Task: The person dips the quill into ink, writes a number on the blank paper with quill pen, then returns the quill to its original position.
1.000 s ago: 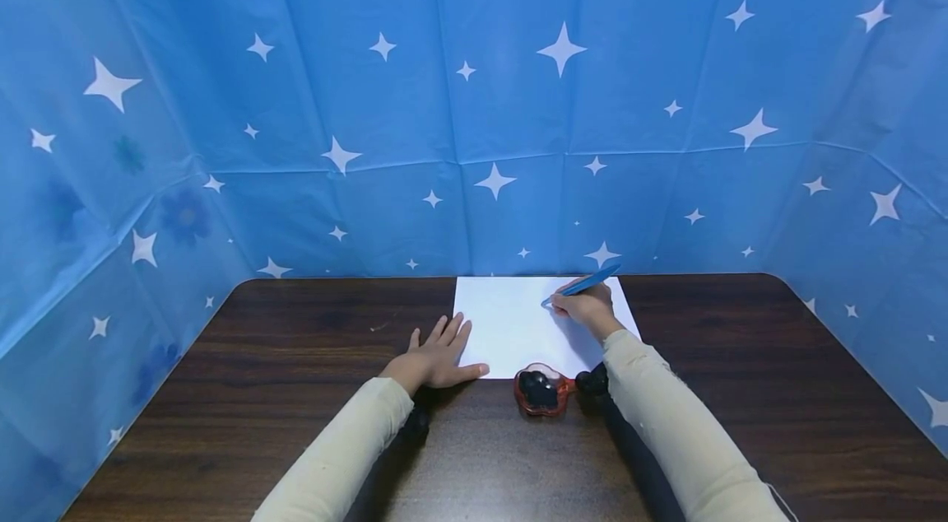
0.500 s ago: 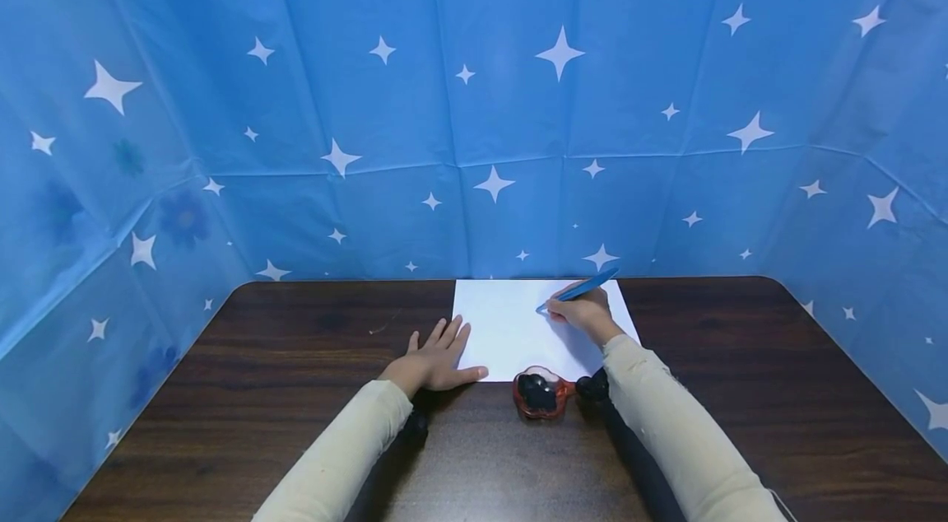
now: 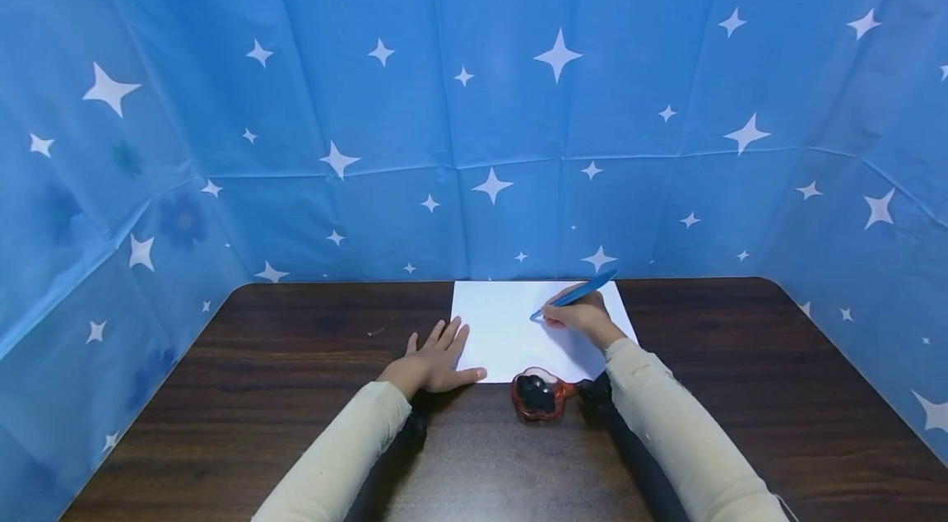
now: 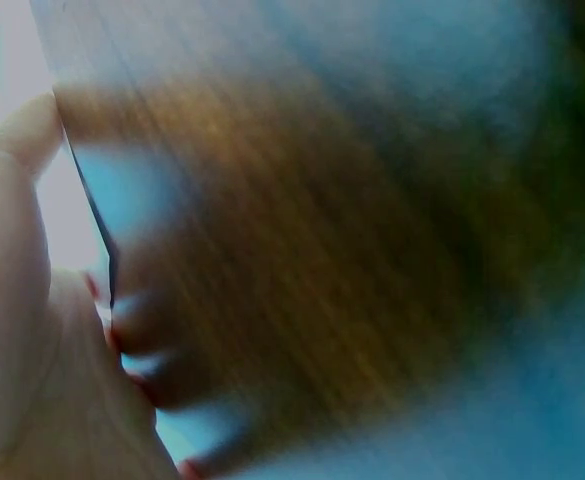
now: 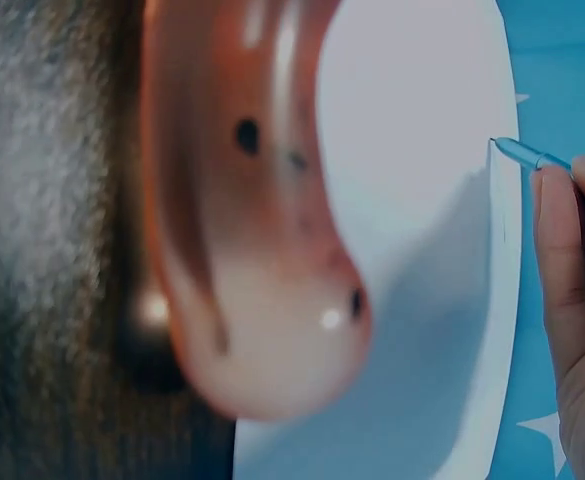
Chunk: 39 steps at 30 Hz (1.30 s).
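Observation:
A sheet of white paper (image 3: pixel 494 333) lies at the far edge of the dark wooden table. In the head view, my right hand (image 3: pixel 587 318) pinches a blue pen (image 3: pixel 588 288), its tip at the middle of the sheet and its tail slanting up to the right. The right wrist view has the pen (image 5: pixel 530 155) held by thumb and fingers (image 5: pixel 562 270) with its tip at the paper (image 5: pixel 412 120). Flat at the sheet's left edge rests my left hand (image 3: pixel 437 361), fingers spread and thumb along the near left corner. The left wrist view shows this hand (image 4: pixel 32 300) blurred.
By the sheet's near edge sits a red-rimmed, glossy object (image 3: pixel 521 407) with a dark middle, beside the right wrist; it looms large and translucent (image 5: pixel 242 220) in the right wrist view. A blue curtain with white stars (image 3: pixel 415 110) hangs behind the table (image 3: pixel 311 398).
The pen tip has moved left and a little toward me over the paper, the right hand going with it. The left hand stays put on the sheet's edge.

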{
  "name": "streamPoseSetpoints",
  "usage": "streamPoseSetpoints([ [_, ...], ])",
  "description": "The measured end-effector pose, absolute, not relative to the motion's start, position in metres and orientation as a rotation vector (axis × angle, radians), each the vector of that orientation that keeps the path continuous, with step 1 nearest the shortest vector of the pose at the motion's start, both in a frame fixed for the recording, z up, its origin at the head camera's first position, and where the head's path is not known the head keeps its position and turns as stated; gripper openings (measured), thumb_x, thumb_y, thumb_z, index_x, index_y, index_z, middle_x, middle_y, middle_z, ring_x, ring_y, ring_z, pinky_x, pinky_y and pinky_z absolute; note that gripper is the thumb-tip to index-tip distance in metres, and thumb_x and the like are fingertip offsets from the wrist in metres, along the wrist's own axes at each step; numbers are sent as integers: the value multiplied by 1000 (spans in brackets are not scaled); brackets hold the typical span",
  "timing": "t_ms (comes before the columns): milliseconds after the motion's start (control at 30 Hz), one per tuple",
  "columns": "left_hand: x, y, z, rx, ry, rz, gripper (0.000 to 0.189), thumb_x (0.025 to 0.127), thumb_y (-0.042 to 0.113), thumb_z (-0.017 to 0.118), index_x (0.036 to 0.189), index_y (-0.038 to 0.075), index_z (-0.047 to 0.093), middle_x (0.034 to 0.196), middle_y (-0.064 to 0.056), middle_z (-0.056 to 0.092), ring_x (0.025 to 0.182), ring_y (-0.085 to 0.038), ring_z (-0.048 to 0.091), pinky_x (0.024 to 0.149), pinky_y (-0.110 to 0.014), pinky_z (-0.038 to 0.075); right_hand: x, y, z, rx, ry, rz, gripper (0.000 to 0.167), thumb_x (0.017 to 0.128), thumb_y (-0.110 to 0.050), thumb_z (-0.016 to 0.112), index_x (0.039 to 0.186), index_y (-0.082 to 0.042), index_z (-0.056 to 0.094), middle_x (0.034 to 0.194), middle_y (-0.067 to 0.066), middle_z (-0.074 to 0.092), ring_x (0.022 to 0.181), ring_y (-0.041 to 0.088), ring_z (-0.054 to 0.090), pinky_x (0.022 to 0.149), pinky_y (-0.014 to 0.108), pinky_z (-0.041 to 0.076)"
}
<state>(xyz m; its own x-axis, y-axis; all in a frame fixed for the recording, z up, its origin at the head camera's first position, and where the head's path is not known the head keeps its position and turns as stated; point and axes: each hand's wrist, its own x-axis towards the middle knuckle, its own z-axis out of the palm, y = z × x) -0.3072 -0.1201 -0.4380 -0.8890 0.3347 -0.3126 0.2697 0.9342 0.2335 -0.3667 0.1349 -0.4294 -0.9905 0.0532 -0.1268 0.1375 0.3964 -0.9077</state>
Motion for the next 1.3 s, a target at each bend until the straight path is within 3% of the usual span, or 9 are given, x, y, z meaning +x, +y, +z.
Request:
streamPoseSetpoints([
  [367, -315, -125, -452, 453, 2736, 296, 97, 86, 77, 34, 156, 15, 7, 162, -6, -1, 148, -30, -1, 111, -63, -2, -362, 143, -432, -36, 2489, -1713, 20, 83, -6, 72, 98, 8, 69, 83, 13, 73, 72, 17, 70, 72, 34, 57],
  [767, -325, -128, -462, 433, 2730, 273, 97, 85, 78, 34, 156, 20, 1, 162, -1, -9, 148, -25, -7, 112, -60, -5, -360, 154, -428, -173, 2451, -1615, 19, 85, -9, 72, 97, 6, 70, 84, 10, 73, 77, 19, 71, 75, 36, 57],
  [1300, -310, -121, -441, 432, 2720, 281, 90, 91, 69, 38, 156, 15, 6, 162, -5, -4, 148, -27, -4, 112, -61, -3, -357, 174, -425, -339, 2397, -1498, 21, 87, -11, 71, 98, 6, 70, 85, 9, 73, 79, 18, 70, 77, 37, 56],
])
